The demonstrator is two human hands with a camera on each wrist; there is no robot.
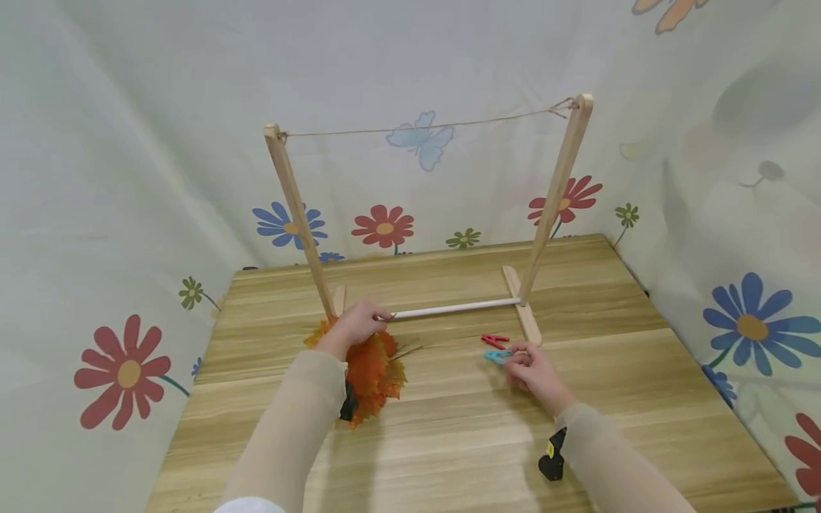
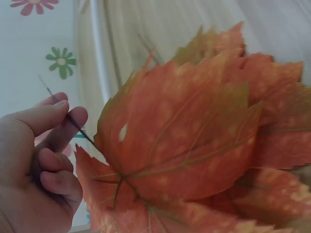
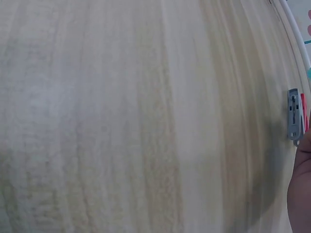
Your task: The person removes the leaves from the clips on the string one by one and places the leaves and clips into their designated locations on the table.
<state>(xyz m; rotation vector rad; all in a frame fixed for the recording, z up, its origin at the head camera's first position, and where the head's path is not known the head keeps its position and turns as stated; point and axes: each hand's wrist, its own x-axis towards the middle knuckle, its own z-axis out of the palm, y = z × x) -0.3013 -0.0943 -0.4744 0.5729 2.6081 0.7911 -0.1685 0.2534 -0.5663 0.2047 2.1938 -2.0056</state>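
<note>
My left hand (image 1: pixel 359 324) pinches the thin dark stem of an orange-red maple leaf (image 2: pixel 184 131) between thumb and fingers. More orange leaves (image 2: pixel 282 97) with yellow-green edges lie behind and below it; in the head view, the left forearm partly covers the leaves (image 1: pixel 372 370). On the other side, my right hand (image 1: pixel 535 374) pinches a light blue clothespin (image 1: pixel 496 356) by one end, low over the table. A red clothespin (image 1: pixel 494 340) lies just beyond it. The right wrist view catches only the edge of that hand (image 3: pixel 300 189) and the blue clothespin (image 3: pixel 294 116).
A wooden frame stands across the table (image 1: pixel 449 442), with a left post (image 1: pixel 298 214), a right post (image 1: pixel 556 199) and a string (image 1: pixel 359 132) tied between their tops. A white rod (image 1: pixel 455 308) joins the posts low down. Flower-patterned cloth (image 1: pixel 160 178) surrounds the table.
</note>
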